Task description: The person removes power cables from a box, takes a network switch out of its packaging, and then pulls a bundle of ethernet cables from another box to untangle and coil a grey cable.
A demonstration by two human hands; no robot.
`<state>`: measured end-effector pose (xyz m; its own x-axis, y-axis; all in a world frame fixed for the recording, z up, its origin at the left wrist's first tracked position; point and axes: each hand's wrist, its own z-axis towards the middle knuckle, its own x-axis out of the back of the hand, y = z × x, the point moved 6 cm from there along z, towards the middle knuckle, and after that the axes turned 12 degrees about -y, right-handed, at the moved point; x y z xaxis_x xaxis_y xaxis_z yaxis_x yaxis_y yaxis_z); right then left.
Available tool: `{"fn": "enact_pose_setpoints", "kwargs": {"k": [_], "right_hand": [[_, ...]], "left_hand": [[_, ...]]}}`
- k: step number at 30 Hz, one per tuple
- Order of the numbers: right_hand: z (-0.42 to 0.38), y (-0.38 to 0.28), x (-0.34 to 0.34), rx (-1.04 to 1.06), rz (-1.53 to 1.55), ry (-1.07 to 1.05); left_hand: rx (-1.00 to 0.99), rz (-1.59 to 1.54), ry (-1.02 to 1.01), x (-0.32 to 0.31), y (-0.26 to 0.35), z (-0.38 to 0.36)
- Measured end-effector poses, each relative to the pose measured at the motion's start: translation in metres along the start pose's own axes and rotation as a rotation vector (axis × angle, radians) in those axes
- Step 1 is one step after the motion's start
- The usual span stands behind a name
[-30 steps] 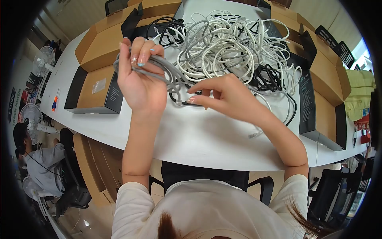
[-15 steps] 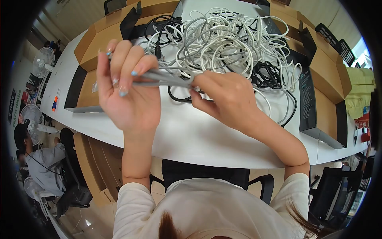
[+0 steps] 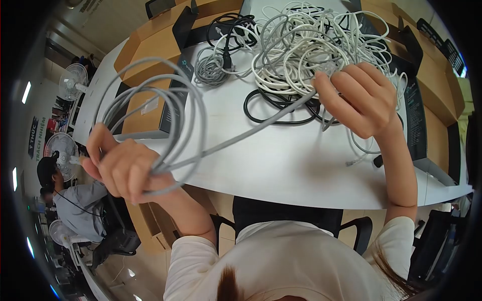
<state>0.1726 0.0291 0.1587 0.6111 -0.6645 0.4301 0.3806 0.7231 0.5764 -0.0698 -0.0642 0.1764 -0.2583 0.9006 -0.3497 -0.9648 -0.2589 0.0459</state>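
Observation:
A grey network cable (image 3: 261, 124) stretches between my two hands. My left hand (image 3: 123, 168) is closed around several loose coils of it, which stand up above the fist over the table's left side. The cable's free length runs up to my right hand (image 3: 359, 98), whose fingers are closed on it near its end; a clear plug seems to show just past the fingertips. Behind my right hand lies a large tangle of white and grey cables (image 3: 301, 55). A small coiled grey cable (image 3: 211, 69) and a black cable (image 3: 228, 30) lie left of that pile.
Opened cardboard boxes stand on the white table (image 3: 281, 170), one at the left (image 3: 150, 47) and one at the right (image 3: 437, 100). A black chair (image 3: 286, 213) is between me and the table. Another person (image 3: 75, 200) sits at the far left near white fans.
My hands have moved apart, the left one down and left, the right one to the right. The grey cable's coils have spread open, with a length pulled straight between the hands.

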Motion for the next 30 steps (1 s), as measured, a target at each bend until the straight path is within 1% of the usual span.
{"fn": "enact_pose_setpoints", "kwargs": {"k": [1, 4, 5, 6, 8, 9, 12, 13, 16, 17, 20, 21, 24, 25, 28, 30], "right_hand": [[-0.003, 0.000, -0.003, -0.001, 0.001, 0.009], [-0.011, 0.006, -0.019, -0.067, 0.112, -0.139], [-0.015, 0.010, -0.027, -0.154, 0.238, -0.235], [-0.016, 0.011, -0.031, -0.211, 0.316, -0.272], [-0.016, 0.011, -0.039, -0.328, 0.474, -0.350], [-0.019, 0.012, -0.041, -0.367, 0.484, -0.404], [-0.022, 0.015, -0.050, -0.595, 0.842, -0.458], [-0.020, 0.015, -0.052, -0.637, 1.050, -0.490], [-0.021, 0.006, -0.063, -0.931, 1.816, -0.285], [-0.023, 0.005, -0.067, -0.973, 1.931, -0.230], [-0.024, -0.004, -0.067, -1.151, 1.848, -0.354], [-0.025, -0.007, -0.070, -1.082, 1.801, -0.326], [-0.027, -0.012, -0.073, -1.039, 1.815, -0.235], [-0.024, -0.012, -0.070, -1.002, 1.773, -0.325], [-0.023, -0.011, -0.067, -0.897, 1.648, -0.309], [-0.019, -0.011, -0.066, -0.890, 1.678, -0.403]], "left_hand": [[0.021, -0.057, -0.011, -0.002, -0.007, -0.003], [0.203, -0.192, -0.137, 0.001, -0.045, -0.020], [0.230, -0.236, -0.114, 0.003, -0.056, -0.029], [0.257, -0.281, -0.093, 0.005, -0.067, -0.037], [0.430, -0.290, -0.172, 0.005, -0.090, -0.042], [0.520, -0.293, -0.209, 0.004, -0.099, -0.045], [0.543, -0.228, -0.190, 0.003, -0.104, -0.049], [0.499, -0.290, -0.209, 0.003, -0.103, -0.045], [0.449, -0.147, -0.185, 0.012, -0.095, -0.039], [0.474, -0.121, -0.244, 0.014, -0.093, -0.038], [0.504, -0.077, -0.221, 0.011, -0.097, -0.042], [0.502, -0.136, -0.209, 0.011, -0.099, -0.046], [0.669, -0.187, 0.036, 0.017, -0.106, -0.075], [0.699, -0.050, 0.216, 0.016, -0.106, -0.082], [0.782, 0.031, 0.173, 0.007, -0.112, -0.083], [0.867, 0.036, 0.239, 0.000, -0.107, -0.089]]}}
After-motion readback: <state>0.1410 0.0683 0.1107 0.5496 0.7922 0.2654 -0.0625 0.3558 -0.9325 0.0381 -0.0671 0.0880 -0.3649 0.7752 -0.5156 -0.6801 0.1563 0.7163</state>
